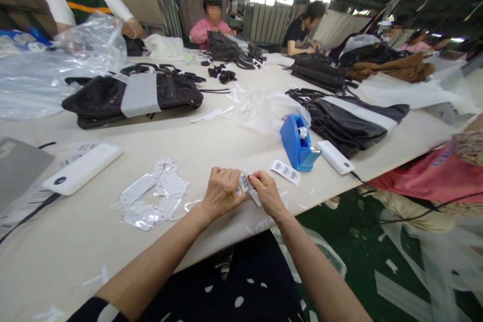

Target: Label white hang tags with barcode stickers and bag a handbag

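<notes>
Just inside the near edge of the desk (pixel 169 143), the left grip (pixel 223 188) is curled, knuckles up; along that same edge, the right grip (pixel 266 191) pinches thumb and forefinger together. The bare left forearm (pixel 154 256) slants over the desk; the right forearm (pixel 307 254) reaches in across its edge.

Stretches long and white as a smooth counter (pixel 60 241), bearing a black soft bag with a grey band (pixel 107 98), a black soft bag with a white band (pixel 335 123), a blue plastic tape dispenser (pixel 292 142), a white barcode-label strip (pixel 286 172), glossy clear-wrapped white tags (pixel 169 181) and a white oblong device (pixel 335 156).
</notes>
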A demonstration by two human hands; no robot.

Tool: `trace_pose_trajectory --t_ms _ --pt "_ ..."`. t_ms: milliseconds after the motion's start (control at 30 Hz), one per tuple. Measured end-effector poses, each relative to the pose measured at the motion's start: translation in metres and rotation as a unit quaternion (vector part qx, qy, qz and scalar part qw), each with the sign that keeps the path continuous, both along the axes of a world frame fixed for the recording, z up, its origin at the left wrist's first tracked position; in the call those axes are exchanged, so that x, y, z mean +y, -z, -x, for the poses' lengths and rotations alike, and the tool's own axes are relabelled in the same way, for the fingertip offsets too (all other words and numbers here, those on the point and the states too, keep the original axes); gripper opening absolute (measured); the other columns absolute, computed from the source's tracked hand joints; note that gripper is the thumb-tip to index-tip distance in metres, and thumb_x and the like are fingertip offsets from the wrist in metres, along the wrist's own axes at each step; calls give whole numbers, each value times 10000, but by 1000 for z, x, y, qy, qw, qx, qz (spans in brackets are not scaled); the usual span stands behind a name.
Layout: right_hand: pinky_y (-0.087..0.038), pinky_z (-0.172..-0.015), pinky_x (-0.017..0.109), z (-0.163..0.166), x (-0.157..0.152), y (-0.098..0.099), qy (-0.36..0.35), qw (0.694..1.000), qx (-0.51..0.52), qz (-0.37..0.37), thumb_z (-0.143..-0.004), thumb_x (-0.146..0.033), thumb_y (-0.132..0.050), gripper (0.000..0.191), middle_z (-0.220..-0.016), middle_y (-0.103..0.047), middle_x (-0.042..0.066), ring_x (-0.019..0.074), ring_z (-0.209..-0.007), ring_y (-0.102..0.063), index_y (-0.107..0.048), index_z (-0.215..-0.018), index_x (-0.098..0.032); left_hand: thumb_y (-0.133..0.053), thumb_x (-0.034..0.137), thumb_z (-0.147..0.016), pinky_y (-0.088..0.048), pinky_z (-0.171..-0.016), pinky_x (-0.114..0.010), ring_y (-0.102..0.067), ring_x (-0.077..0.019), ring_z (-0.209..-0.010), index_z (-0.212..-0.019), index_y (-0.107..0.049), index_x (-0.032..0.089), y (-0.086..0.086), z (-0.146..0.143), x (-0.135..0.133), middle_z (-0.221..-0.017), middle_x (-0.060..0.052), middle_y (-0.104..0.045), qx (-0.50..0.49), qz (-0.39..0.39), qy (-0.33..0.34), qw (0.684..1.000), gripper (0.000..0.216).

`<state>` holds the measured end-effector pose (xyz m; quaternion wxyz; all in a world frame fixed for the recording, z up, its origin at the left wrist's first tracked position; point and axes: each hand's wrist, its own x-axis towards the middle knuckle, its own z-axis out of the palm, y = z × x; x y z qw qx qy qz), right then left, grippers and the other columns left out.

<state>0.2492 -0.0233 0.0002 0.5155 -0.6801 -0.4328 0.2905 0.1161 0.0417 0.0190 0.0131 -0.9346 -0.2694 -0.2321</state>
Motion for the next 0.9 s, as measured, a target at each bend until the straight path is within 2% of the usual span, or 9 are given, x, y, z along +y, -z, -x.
trace_pose_trajectory --t_ms 100,233,600,733,900 --pt "-369 -574 254 0 -1 3 2 1000 5 7 -749 -392 -455 224 -601 -486 -19 132 -590 -455 -496 -664 -189 -519 312 -696 -313 -692 -366 -537 -220 -704 -776 -543 149 3 2 -3 -705 -55 -589 6 1 1 1000 183" --pt "-349 -581 259 -5 1 -4 1 1000 -12 14 -713 -380 -504 209 -594 -495 -21 134 -591 -458 -501 -630 -188 -520 327 -696 -308 -689 -362 -538 -219 -698 -763 -542 147 7 3 -6 -693 -58 -585 0 8 -6 1000 193" --pt "-349 -576 265 -15 3 -3 18 999 -46 19 -710 -402 -476 232 -589 -500 -10 142 -590 -460 -503 -633 -186 -540 350 -691 -298 -718 -373 -562 -217 -700 -802 -554 147 5 5 -2 -698 -57 -609 -3 28 -3 1000 232" --pt "-356 -586 264 -29 10 -16 24 997 -69 15 -710 -407 -476 239 -597 -514 -7 143 -603 -472 -512 -636 -182 -531 424 -729 -306 -712 -374 -583 -230 -730 -867 -559 148 -3 -4 5 -750 -66 -634 1 43 -13 999 310" --pt "-358 -600 264 -57 30 -45 58 989 -137 -11 -733 -387 -474 220 -627 -532 -4 145 -629 -482 -518 -656 -185 -581 591 -678 -350 -727 -358 -590 -259 -850 -1081 -491 152 -26 -31 25 -942 -90 -641 -2 68 -26 997 603"
